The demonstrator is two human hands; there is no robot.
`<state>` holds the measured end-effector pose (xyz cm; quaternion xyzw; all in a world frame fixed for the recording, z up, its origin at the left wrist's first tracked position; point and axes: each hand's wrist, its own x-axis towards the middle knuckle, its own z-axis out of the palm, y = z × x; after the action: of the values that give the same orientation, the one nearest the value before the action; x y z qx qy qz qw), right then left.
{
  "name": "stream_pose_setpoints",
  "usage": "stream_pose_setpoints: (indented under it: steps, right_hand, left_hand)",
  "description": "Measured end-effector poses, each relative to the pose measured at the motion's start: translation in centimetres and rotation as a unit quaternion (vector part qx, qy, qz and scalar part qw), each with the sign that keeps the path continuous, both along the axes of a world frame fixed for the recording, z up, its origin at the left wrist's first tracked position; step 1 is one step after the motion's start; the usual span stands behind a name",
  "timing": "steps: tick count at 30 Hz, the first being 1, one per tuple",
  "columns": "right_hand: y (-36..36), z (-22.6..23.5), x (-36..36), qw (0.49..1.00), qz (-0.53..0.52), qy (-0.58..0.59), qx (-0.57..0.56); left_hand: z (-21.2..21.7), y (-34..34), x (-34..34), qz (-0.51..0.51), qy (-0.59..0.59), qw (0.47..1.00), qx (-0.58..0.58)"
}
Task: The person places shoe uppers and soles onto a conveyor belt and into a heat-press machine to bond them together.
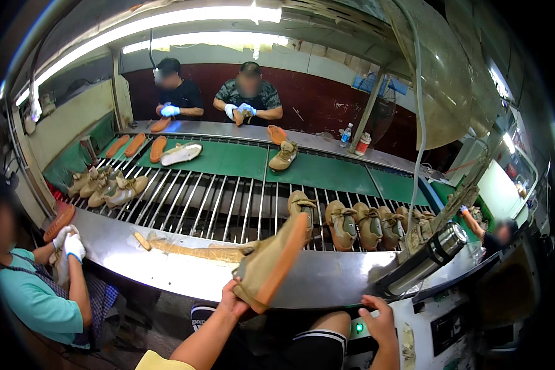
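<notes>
My left hand (231, 300) grips a tan shoe with an orange sole (272, 262) by its heel, holding it tilted, sole up, over the steel bench edge (185, 271). My right hand (381, 319) rests with fingers spread on the bench's near edge beside a small lit green button (359, 327), holding nothing. A row of several tan shoes (357, 223) stands on the metal roller rack (216, 206) just beyond. A strip of tan material (191, 250) lies on the bench to the left of the held shoe.
A steel flask (427, 259) lies at my right. A green conveyor belt (228, 159) carries one tan shoe (283, 155), a white sole and orange soles. Two gloved people work across the line; another gloved person (40, 290) sits at my left.
</notes>
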<state>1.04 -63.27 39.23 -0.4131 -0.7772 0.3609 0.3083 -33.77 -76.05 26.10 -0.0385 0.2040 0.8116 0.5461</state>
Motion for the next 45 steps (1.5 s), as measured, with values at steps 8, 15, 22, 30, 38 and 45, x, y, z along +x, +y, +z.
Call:
stream_pose_setpoints:
  steps: [8,15,22,30,38,45]
  right_hand:
    - [7.9,-5.9,5.9,0.981,-0.083,-0.159,0.078]
    - [8.9,-7.5,6.3,0.99,-0.097,-0.091,0.045]
    - [8.9,-6.7,6.6,0.994,-0.089,-0.069,0.011]
    - [1.9,5.1,7.5,0.93,-0.044,0.057,0.361]
    - [-3.6,11.2,6.6,0.694,0.016,0.354,0.627]
    - [-3.4,12.3,6.3,0.651,0.029,0.416,0.634]
  left_hand:
    - [-2.5,11.6,-20.5,0.08,0.305,0.93,-0.19]
    - [-7.2,18.6,-24.0,0.17,0.619,0.677,-0.361]
    - [-7.7,19.5,-22.4,0.114,0.614,0.694,-0.359]
    - [-7.1,13.4,-13.8,0.114,0.763,0.483,-0.414]
    - [-9.5,8.3,-8.1,0.112,0.876,0.291,-0.369]
    - [-8.9,8.1,-7.8,0.12,0.869,0.29,-0.384]
